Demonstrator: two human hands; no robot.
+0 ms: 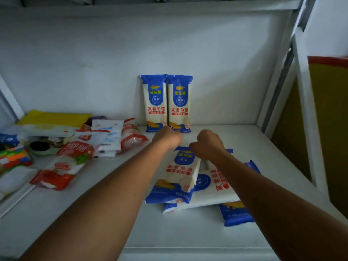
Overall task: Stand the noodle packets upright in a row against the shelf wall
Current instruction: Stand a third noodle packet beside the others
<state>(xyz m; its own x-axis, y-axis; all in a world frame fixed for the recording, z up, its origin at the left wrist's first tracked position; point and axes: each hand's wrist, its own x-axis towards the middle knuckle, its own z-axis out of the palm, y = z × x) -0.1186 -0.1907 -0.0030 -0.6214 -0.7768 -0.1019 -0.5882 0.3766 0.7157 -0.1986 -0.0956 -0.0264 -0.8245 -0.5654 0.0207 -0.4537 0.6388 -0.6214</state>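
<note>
One head-worn wide-angle view, looking forward and down into the white shelf [216,232], close over both outstretched forearms, facing the back wall [131,59] squarely; edges bend outward.

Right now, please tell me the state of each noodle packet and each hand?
Two blue-and-white noodle packets: upright, side by side, against the white shelf wall.
Pile of blue-and-white noodle packets: lying flat, overlapping.
Left hand: closed, above the pile.
Right hand: closed, at the top packet's end.

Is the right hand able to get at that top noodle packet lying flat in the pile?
Probably yes: the right hand is already at the top flat packet's upper edge, nothing covering it.
</note>
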